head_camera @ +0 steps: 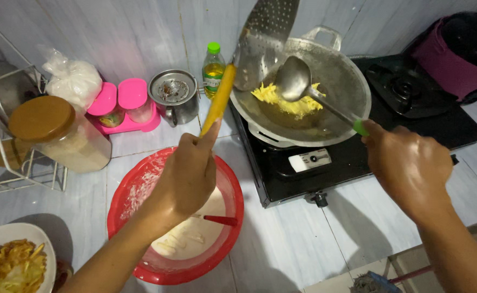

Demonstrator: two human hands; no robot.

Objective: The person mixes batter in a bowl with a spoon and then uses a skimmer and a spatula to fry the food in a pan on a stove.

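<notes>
The left hand (187,173) is closed around the lower end of a yellow-handled perforated metal skimmer (263,40). The skimmer's long axis rises from the grip up and to the right, its holed blade held high above the near-left rim of the round grey metal wok (352,81).

The right hand (409,165) is closed on the green handle tip of a steel ladle (294,78). The ladle's long axis runs from the grip up and to the left, and its bowl lies over the yellow strips of frying food (290,103) in the oil; whether it touches them I cannot quite tell. The wok sits on a black gas stove (439,116) on the white tiled table (292,244).

Below the left hand stands a red plastic bowl of white batter (140,190). A white plate of fried yellow strips (10,263) lies at the lower left corner.
</notes>
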